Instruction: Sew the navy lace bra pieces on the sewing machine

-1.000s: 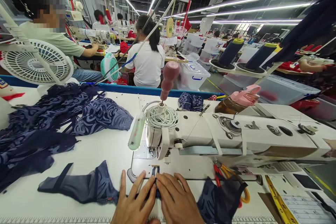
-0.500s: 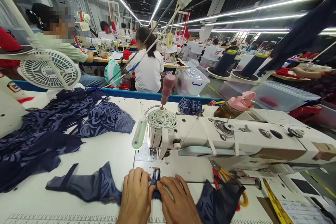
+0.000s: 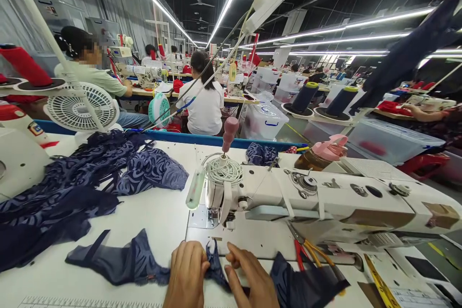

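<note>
A navy lace and mesh bra (image 3: 122, 261) lies spread across the white table in front of me, its other wing (image 3: 303, 276) running out to the right. My left hand (image 3: 187, 272) is closed on it just left of its narrow middle part, fingers curled and thumb against the fabric. That middle part stands up in a small loop between my hands. My right hand (image 3: 250, 274) is beside the loop, thumb and forefinger apart, with no cloth visible between them. Just beyond my hands is the sewing machine (image 3: 224, 202), its needle area above the metal plate.
Navy lace pieces (image 3: 72, 178) are heaped at the left. Scissors with red and orange handles (image 3: 306, 248) lie under the machine arm, near a yellow tape measure (image 3: 380, 281). A pink-lidded bottle (image 3: 327, 149) stands behind the machine. Co-workers sit ahead at other machines.
My right thumb and fingers have come off the middle of the bra and spread apart. My left hand keeps its hold. The view has tilted up slightly.
</note>
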Demonstrator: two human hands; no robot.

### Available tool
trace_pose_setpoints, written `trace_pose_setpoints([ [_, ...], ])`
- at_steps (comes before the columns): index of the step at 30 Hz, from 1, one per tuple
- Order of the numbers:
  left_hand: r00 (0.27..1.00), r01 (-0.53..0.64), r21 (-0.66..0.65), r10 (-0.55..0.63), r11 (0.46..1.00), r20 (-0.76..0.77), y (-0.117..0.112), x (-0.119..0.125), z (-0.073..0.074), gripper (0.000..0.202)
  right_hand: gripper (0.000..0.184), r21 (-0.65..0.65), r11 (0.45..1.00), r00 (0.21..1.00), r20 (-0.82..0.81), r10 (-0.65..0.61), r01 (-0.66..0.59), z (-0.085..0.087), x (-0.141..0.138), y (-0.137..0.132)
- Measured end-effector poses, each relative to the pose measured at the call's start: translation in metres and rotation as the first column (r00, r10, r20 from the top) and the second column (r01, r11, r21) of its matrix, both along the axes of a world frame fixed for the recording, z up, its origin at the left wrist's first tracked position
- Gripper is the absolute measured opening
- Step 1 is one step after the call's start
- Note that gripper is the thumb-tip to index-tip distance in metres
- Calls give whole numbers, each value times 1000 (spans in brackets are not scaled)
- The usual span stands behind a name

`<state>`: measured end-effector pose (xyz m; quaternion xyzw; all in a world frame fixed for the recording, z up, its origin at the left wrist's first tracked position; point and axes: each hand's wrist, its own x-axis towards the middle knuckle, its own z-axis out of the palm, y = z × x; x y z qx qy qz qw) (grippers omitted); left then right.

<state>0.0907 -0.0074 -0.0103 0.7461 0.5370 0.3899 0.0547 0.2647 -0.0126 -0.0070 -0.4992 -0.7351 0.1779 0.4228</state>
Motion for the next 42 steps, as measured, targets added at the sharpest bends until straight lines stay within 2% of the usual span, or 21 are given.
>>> trace_pose_setpoints([
  [2, 998, 37, 26, -38, 999, 57, -4, -3, -4, 26, 35, -177, 983, 968, -251, 3, -49, -4, -6, 5],
  [4, 986, 44, 10, -45, 999, 159, -8, -6, -8, 25, 38, -271, 953, 907, -421, 10, -136, -8, -15, 10],
  [6, 956, 18, -98, 11, 995, 293, -10, -9, -10, 25, 42, -301, 936, 857, -515, 1, -182, -10, -23, 14],
  [8, 910, 77, -267, 42, 961, 413, -9, -12, -9, 35, 44, -320, 927, 824, -566, -20, -197, -9, -30, 15],
  [10, 864, 228, -396, 2, 889, 503, -6, -16, -4, 43, 43, -336, 916, 800, -599, -30, -217, -5, -34, 15],
  [13, 798, 392, -483, -28, 783, 602, 1, -20, 8, 49, 41, -396, 884, 788, -614, -54, -248, 6, -37, 15],
  [18, 695, 550, -510, -24, 662, 719, 6, -26, 25, 49, 42, -467, 813, 749, -660, -59, -348, 22, -33, 18],
  [22, 622, 674, -517, -27, 527, 783, 12, -32, 36, 55, 38, -440, 808, 713, -700, -35, -392, 29, -29, 18],
  [27, 527, 789, -473, -34, 392, 849, 21, -39, 51, 56, 38, -407, 829, 725, -689, -2, -384, 32, -28, 15],
  [30, 489, 834, -458, -29, 307, 872, 26, -40, 57, 57, 45, -393, 825, 729, -684, 32, -406, 34, -26, 16],
  [33, 462, 865, -447, -15, 230, 887, 28, -39, 61, 57, 59, -412, 796, 752, -655, 80, -443, 39, -23, 17],
  [35, 444, 877, -436, 7, 201, 896, 28, -40, 63, 53, 61, -436, 762, 763, -636, 116, -478, 43, -21, 17],
  [36, 442, 873, -434, 15, 224, 897, 26, -40, 63, 51, 58, -444, 758, 767, -632, 114, -479, 44, -21, 17],
  [37, 467, 848, -450, 5, 282, 884, 23, -40, 63, 49, 54, -448, 766, 770, -631, 95, -461, 45, -22, 17],
  [38, 522, 793, -476, -21, 381, 853, 20, -40, 63, 46, 50, -449, 785, 773, -632, 58, -426, 44, -23, 17],
  [40, 676, 601, -486, -79, 635, 732, 10, -40, 58, 36, 43, -453, 829, 770, -637, -43, -328, 42, -28, 17],
  [41, 748, 485, -452, -87, 748, 658, 4, -38, 55, 33, 41, -459, 841, 764, -639, -90, -285, 39, -31, 17],
  [42, 798, 381, -402, -76, 833, 598, -1, -36, 50, 32, 41, -466, 847, 755, -643, -126, -255, 36, -34, 17],
])
